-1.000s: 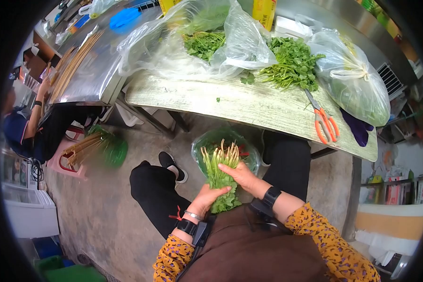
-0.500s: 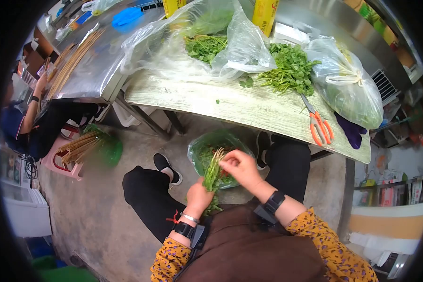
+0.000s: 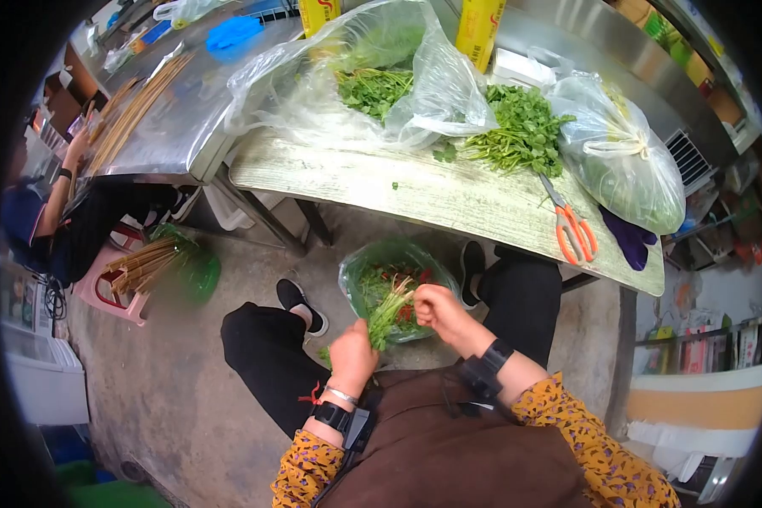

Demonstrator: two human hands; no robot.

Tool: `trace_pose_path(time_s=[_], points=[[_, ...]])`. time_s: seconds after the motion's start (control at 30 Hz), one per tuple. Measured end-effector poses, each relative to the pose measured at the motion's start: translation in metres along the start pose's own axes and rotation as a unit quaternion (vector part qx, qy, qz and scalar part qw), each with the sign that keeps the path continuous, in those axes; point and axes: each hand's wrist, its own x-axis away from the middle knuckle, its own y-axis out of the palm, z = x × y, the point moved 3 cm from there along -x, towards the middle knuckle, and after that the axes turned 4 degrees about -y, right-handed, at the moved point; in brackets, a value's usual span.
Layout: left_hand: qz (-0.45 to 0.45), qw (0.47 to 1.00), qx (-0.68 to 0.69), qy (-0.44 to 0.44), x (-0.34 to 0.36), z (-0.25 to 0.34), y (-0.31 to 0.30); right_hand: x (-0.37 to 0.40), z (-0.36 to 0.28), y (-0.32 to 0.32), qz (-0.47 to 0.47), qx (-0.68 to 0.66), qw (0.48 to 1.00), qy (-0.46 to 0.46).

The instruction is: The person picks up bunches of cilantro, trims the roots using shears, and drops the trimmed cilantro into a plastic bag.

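My left hand is closed around a small bunch of cilantro, its pale root ends pointing up and to the right. Just right of those ends, my right hand has its fingers curled in a pinch; whatever is between them is hidden. Both hands are above a bin lined with a clear green bag, which has green scraps and some red bits inside. A larger pile of cilantro lies on the table, with orange-handled scissors by its stems.
The pale wooden table carries an open plastic bag of cilantro, a tied plastic bag and a purple cloth-like item. At left a co-worker's arm is beside long sticks; more sticks rest on a pink stool.
My right hand has shifted slightly right and down, its fingers now curled tighter. The cilantro bunch has tilted further right, and my left hand has moved a little left.
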Motion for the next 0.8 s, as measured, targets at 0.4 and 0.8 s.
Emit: trace_pose_path(time_s=[0.4,0.8], points=[[-0.072,0.973,0.214,-0.047,0.001,-0.015,0.013,-0.004,-0.028,0.002,0.01,0.342,0.92,-0.19],[-0.04,0.997,0.036,-0.047,-0.002,-0.006,0.008,-0.002,0.009,0.001,-0.062,0.045,0.996,0.039]])
